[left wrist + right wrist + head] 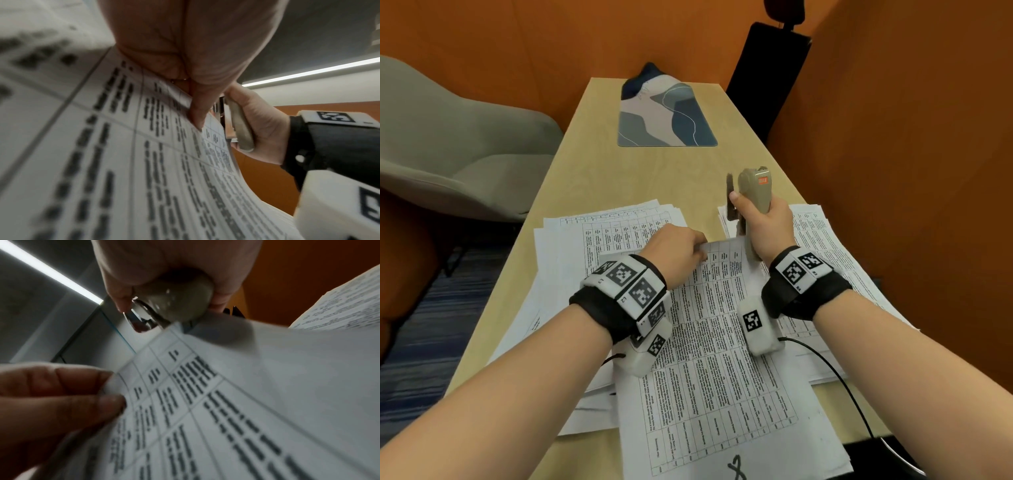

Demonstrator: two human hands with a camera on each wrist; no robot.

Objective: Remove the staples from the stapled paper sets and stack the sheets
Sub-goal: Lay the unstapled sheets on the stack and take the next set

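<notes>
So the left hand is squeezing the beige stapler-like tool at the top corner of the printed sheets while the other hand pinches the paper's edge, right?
Not quite: the hands are swapped. The head view shows the right hand gripping the beige plastic staple-removing tool at the top corner of the white printed paper set, while the left hand pinches the paper's top edge.

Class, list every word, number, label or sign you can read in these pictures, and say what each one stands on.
"L2": left wrist band, beside its square markers.
Handwritten mark like an "8" or "X": near edge of the front paper set; unsure which.
Orange label on the beige staple remover: characters too blurred.
Printed tables on the paper sets: too small or blurred in all views.
Small mark on the right wrist band: unreadable.
</notes>
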